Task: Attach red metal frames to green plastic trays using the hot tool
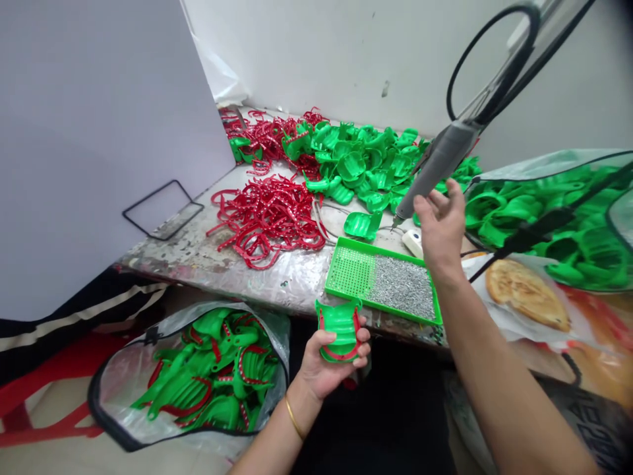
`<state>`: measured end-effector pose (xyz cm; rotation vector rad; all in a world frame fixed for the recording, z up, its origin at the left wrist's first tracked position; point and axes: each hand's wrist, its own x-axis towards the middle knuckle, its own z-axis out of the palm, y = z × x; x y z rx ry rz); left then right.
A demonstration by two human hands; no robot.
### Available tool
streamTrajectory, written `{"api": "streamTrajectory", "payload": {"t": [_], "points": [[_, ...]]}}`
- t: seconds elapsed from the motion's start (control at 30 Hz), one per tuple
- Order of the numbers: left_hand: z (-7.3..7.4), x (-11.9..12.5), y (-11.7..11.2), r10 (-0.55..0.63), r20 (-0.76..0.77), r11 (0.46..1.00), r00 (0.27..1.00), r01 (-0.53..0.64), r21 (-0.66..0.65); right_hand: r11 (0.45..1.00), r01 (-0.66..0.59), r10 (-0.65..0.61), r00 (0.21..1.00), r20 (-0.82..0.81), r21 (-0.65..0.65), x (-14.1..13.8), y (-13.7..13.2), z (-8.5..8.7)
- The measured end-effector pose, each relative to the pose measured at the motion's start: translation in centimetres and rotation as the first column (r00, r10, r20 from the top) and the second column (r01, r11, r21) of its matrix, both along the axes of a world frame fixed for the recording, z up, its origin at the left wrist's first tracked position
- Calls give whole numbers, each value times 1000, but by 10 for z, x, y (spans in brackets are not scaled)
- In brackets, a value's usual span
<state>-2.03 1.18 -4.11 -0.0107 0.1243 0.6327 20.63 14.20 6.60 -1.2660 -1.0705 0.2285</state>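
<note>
My left hand (332, 359) grips a curved green plastic piece (340, 330) with a red strip along its lower rim, held in front of the table edge. Beside a grey electric screwdriver (438, 165), my right hand (441, 227) is open, thumb and fingers apart. The driver hangs tip down from above; whether the thumb touches it, I cannot tell. Below its tip lies a green perforated tray (350, 269) with many small silvery screws (403, 285) heaped in its right part. A single green piece (362, 225) rests behind the tray.
Red strips (271, 221) and green pieces (361, 158) are piled on the worn table (297, 284). An open bag (116, 396) at lower left holds green pieces with red strips. Another bag (548, 168) of green pieces stands right, near flatbread (525, 293). Cables (487, 39) hang above.
</note>
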Motion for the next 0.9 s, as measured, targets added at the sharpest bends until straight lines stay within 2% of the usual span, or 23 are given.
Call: {"api": "streamTrajectory", "payload": {"t": [0.07, 0.13, 0.2, 0.3, 0.33, 0.4, 0.47, 0.53, 0.7, 0.9], "points": [[-1, -1, 1, -4, 4, 1000, 1000, 4, -4, 988, -157, 157, 987, -44, 11, 4, 18, 8], [-1, -2, 1, -4, 12, 1000, 1000, 4, -9, 962, -272, 273, 960, -67, 11, 6, 26, 18], [-2, -2, 1, -9, 19, 1000, 1000, 9, -14, 915, -397, 388, 915, -112, -69, 4, 22, 29], [-3, -3, 1, -8, 30, 1000, 1000, 9, -29, 802, -573, 537, 815, -217, -168, -6, 10, 39], [-4, -3, 1, -7, 34, 999, 999, 9, -36, 799, -582, 544, 807, -230, -151, -12, 7, 39], [-4, -3, 1, -8, 35, 999, 999, 10, -46, 864, -499, 477, 853, -212, -63, -24, 5, 32], [-5, -4, 1, -9, 21, 999, 1000, 10, -44, 938, -346, 343, 922, -179, 11, -35, 6, 18], [-5, -4, 2, -9, 9, 999, 1000, 10, -37, 974, -224, 226, 960, -162, 32, -44, 10, 1], [-7, -3, 4, -35, 27, 999, 999, 36, -38, 989, -144, 135, 976, -173, -40, -53, 13, -33], [-7, -4, 7, -59, 23, 996, 998, 60, -61, 986, -154, 141, 971, -193, -56, -60, 20, -44]]}}
